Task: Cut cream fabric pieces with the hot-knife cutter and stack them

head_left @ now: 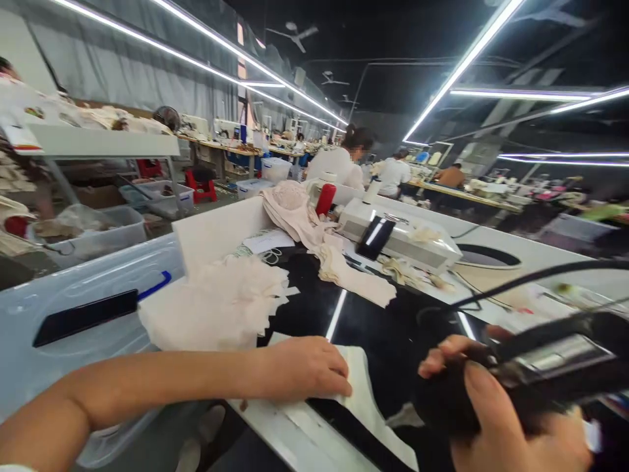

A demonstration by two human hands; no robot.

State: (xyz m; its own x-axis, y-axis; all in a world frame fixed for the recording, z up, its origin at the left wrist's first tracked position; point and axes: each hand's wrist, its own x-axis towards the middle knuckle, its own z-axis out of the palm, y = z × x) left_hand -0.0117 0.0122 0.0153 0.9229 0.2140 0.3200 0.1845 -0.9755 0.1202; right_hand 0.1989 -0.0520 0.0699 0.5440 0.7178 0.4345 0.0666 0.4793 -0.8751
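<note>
My left hand [307,370] lies palm down on a white cloth piece [361,377] at the table's front edge, its fingers pressed together on the fabric. At the lower right, my right hand [496,406] is wrapped round a black device [555,360] with a metal plate and a cable; motion blurs it. Left of centre is a pile of pale ruffled cloth [216,305]. Cream strips [356,278] lie on the black tabletop [393,334], below a beige garment [295,210].
A white machine housing [398,233] with a phone [376,236] on it stands behind. Small scissors [271,255] rest near the white board. A blue-tinted plastic bin [88,288] holding another phone [88,318] is at left. Other people sit farther back.
</note>
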